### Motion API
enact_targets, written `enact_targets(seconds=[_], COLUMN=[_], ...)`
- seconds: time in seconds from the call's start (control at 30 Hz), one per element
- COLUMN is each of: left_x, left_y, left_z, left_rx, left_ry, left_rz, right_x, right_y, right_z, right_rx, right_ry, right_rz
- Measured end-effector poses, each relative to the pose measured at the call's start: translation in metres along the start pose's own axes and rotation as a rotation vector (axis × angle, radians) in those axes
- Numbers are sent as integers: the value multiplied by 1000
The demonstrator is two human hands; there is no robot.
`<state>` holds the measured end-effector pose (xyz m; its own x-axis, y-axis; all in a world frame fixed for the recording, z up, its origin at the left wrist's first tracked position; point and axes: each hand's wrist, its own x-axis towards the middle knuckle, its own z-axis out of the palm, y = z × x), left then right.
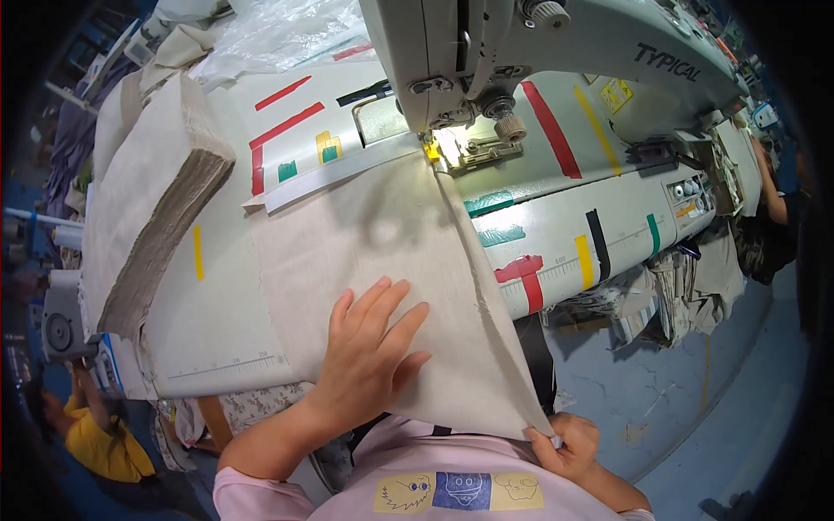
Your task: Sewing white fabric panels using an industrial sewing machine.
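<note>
A beige fabric panel [373, 234] lies across the sewing machine [452, 69] bed and hangs toward me over the front edge. My left hand [373, 343] rests flat on the panel, fingers spread. At the panel's near right corner, my right hand [565, 447] pinches the fabric between thumb and fingers. The right edge of the panel is folded over and runs up to the lit presser foot [434, 152]. A white strip [339, 178] lies along the panel's far edge and reaches the foot. The needle tip is too small to make out.
A thick stack of beige fabric pieces [161, 191] stands on the left of the table. Colored tape strips [552, 130] mark the machine bed. Clear plastic sheeting [282, 35] lies at the back. Fabric bundles [695, 278] sit lower right. Another person in yellow [104, 443] is at far left.
</note>
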<state>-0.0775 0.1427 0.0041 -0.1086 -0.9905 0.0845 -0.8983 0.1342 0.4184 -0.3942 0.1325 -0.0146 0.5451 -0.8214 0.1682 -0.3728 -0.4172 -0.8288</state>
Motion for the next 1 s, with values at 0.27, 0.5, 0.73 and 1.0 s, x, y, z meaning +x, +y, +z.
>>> enact_targets(seconds=[0.27,0.5,0.73,1.0], left_x=[17,38,62,83], left_y=[-16,-48,-74,-42], left_z=[0,-5,-13,-9], left_rx=[13,57,98,77], left_ry=[61,105,140,169], left_rz=[17,25,56,127], right_x=[7,22,44,78], right_y=[-5,-4,-1,-20], right_z=[10,22,32,24], right_rx=[10,28,73,96], right_ry=[125,171,235,189], right_rz=[-58,-53,-58,-247])
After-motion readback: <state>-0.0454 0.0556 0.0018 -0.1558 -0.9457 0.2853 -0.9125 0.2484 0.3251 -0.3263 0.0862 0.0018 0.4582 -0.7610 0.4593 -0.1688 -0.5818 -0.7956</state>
